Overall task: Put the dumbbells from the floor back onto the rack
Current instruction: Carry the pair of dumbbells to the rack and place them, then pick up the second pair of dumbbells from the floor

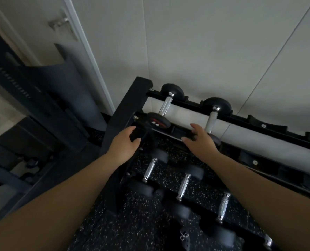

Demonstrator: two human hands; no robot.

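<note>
Both hands, left hand (126, 140) and right hand (198, 140), spread open at the rack (241, 118) top tier's front rail, gripping nothing; nearby dumbbell (166, 108) could be knocked loose.

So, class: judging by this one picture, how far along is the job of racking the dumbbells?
Done: two black round-headed dumbbells with chrome handles sit on the black metal rack's top tier, and at least three sit on a lower tier.
In hand: nothing. The left hand and right hand hover open at the top tier's front rail.
Left: empty cradles remain; no dumbbell shows on the speckled floor.
</note>
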